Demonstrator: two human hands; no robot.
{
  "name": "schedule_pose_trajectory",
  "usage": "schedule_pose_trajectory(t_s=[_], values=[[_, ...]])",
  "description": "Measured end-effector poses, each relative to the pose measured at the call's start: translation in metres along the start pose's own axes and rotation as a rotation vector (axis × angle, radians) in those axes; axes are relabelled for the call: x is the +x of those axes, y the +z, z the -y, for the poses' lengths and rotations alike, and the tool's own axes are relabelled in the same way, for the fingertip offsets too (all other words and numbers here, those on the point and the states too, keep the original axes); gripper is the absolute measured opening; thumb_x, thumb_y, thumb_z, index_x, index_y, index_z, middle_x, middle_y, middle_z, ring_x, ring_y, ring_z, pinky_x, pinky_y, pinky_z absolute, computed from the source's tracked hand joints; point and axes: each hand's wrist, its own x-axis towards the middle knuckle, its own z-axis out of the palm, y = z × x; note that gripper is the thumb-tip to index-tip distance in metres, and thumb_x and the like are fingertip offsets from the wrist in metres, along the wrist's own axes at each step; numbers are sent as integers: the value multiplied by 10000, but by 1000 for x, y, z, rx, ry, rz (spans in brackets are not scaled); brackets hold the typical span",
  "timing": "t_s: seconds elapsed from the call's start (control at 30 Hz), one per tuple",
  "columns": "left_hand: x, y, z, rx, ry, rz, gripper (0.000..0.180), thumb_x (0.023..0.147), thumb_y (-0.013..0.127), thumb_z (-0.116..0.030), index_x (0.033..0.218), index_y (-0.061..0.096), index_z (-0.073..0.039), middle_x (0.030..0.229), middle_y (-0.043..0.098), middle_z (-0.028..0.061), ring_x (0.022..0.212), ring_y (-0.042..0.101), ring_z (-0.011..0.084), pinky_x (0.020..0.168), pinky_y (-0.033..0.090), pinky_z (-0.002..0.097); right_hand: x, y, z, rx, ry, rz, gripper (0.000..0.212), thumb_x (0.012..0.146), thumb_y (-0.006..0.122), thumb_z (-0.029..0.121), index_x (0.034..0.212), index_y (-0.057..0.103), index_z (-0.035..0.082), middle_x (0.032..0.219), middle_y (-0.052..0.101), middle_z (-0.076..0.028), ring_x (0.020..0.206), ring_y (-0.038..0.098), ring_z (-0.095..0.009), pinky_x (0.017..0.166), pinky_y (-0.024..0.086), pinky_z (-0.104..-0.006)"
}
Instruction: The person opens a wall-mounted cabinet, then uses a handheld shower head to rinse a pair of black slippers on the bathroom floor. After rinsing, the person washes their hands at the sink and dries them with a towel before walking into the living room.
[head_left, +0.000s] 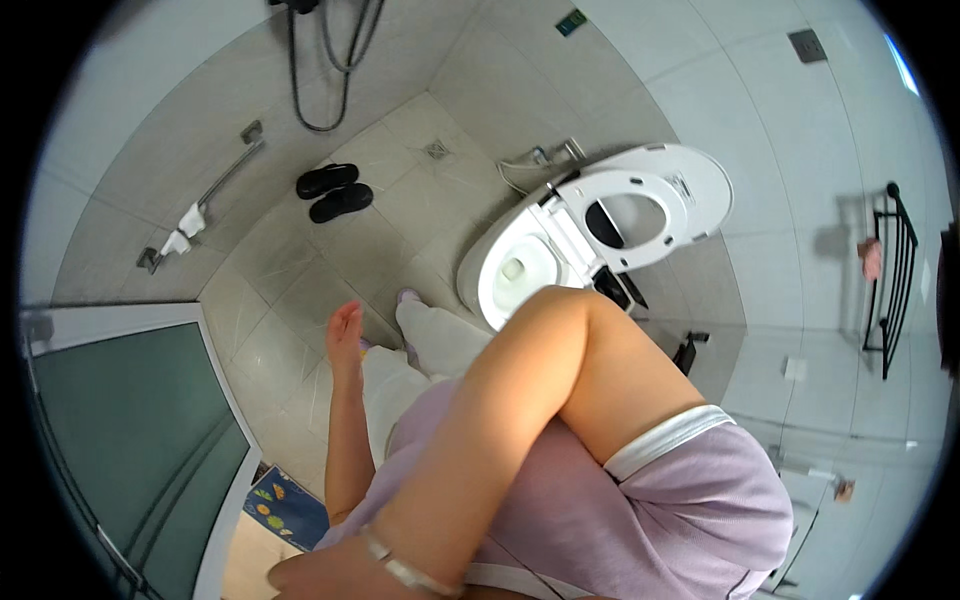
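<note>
Where elbow (pixel 575 312) overlaps toilet (pixel 570 237), slippers (pixel 341 203), door (pixel 140 420)

Passage, first: air above the tiled floor (pixel 275 290), from the left hand (pixel 345 328) onward to the black slippers (pixel 338 192). Passage, second: the toilet bowl (pixel 512 282), uncovered from above. Obstacle, at the bowl's back: raised seat and lid (pixel 705 190). Obstacle, near side: right forearm (pixel 490 450), slanting across the torso. Obstacles, flanks: white-framed green panel (pixel 140 430), leftward; black wall rack (pixel 893 280), jutting out, rightward.
</note>
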Motion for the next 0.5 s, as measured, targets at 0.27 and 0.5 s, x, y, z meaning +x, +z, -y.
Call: schedule_pose_trajectory(t_s=[0.27,0.5], values=[[24,17,48,344,94,235,220,838,498,-137,1017,534,-14,944,549,29,897,480,105,805,363,230,2,38,-53,-38,72,-104,449,582,700,353,870,525,56,783,547,-77,738,548,-239,616,436,-334],[33,-53,95,561,-182,117,218,820,513,-131,1000,541,-11,930,554,55,882,498,134,796,385,248,-196,-33,-78,553,708,-405,432,638,726,301,985,547,117,775,513,-16,710,503,-130,647,418,-262]])
